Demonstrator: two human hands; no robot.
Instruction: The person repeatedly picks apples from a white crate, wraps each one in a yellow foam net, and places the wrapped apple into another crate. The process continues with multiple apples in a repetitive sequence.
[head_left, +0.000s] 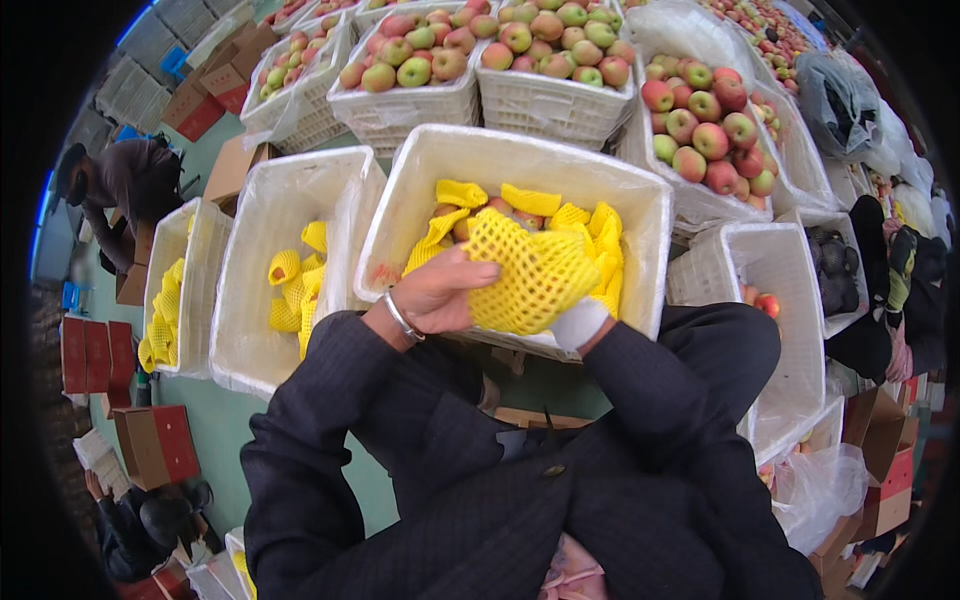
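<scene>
Over the white plastic crate before me, a yellow foam net sleeve is spread between my two hands. My left hand, bare with a silver bracelet, holds the sleeve's left edge, thumb on top. My right hand, in a white glove, is at the sleeve's lower right; its fingers are hidden behind or inside the net. Whether an apple is within the sleeve cannot be told. Beneath lie apples and more yellow foam nets in the crate.
Left stands a lined crate with yellow-netted fruit. Crates heaped with apples line the far side. Another crate on the right holds a few apples. Co-workers are at the left, lower left and right edges.
</scene>
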